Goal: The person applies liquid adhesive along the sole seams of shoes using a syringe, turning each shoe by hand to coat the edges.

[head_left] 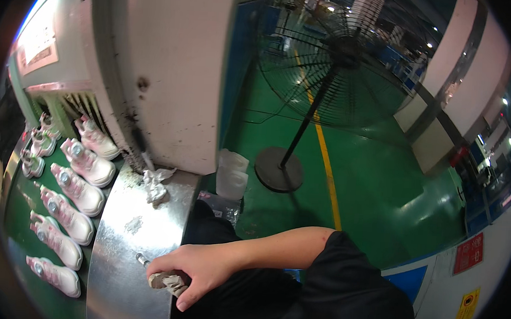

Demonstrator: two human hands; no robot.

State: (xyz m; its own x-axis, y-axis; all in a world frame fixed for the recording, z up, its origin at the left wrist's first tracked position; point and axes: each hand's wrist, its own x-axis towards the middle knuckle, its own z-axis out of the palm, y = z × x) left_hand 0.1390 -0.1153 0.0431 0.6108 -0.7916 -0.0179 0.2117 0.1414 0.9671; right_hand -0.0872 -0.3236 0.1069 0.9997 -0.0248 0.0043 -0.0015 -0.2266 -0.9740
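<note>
My right hand (198,269) reaches in from the right, over the edge of a metal tabletop (115,291). Its fingers and thumb are closed round a crumpled greyish-beige wad (169,282), which could be cloth. A small metal cylindrical piece (141,258) lies on the tabletop just beyond my fingertips. Farther up the same surface sits a crumpled whitish rag (156,186), near a pale smear on the metal. My left hand is out of view.
White-and-pink shoes (77,190) stand in rows on a green surface to the left. A pale machine housing (161,79) rises behind the tabletop. Beyond it are white plastic containers (231,175) and a black standing fan (282,169) on the green floor.
</note>
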